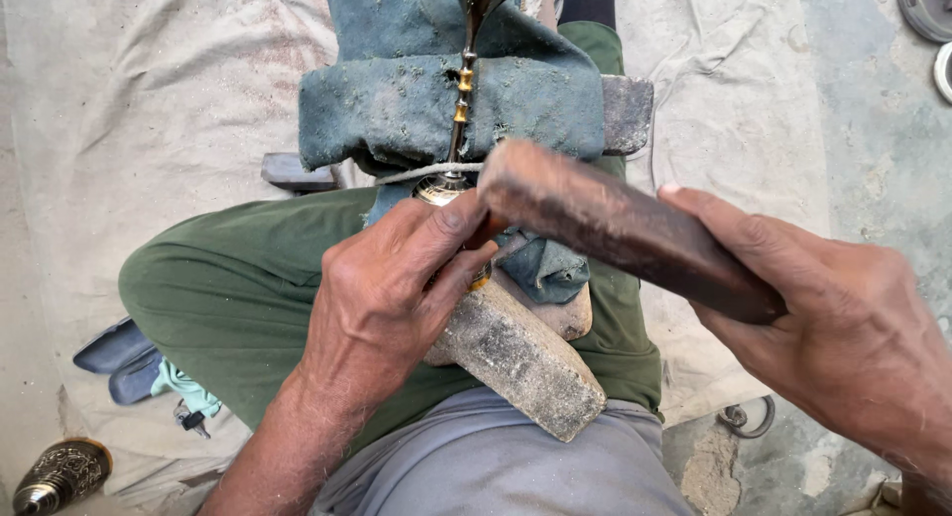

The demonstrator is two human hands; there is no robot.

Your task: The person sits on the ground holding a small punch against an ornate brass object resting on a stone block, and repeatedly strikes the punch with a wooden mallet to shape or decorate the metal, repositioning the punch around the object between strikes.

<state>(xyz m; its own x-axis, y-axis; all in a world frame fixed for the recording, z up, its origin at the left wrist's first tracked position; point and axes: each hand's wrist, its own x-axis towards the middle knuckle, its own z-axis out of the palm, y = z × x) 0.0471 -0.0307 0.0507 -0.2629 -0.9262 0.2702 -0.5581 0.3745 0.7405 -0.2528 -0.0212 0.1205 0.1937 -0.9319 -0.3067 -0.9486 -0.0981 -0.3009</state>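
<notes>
My right hand (843,328) grips a dark wooden club-shaped mallet (615,224) that slants up to the left. Its head is just above the brass piece. My left hand (382,298) closes around the round base of a slim brass ornament (460,90) whose stem runs away from me. The stem lies over a dusty blue cloth (397,100) wrapped on a block. A thin cord (426,172) crosses the stem near the base. A rough wooden block (526,362) rests on my lap under the left hand.
I sit on a pale cloth (149,90) in green trousers (228,278). An engraved brass vessel (59,474) lies at the lower left beside dark sandals (119,357). A metal ring (746,417) lies on the concrete at lower right. Round metal items (927,5) sit at the top right.
</notes>
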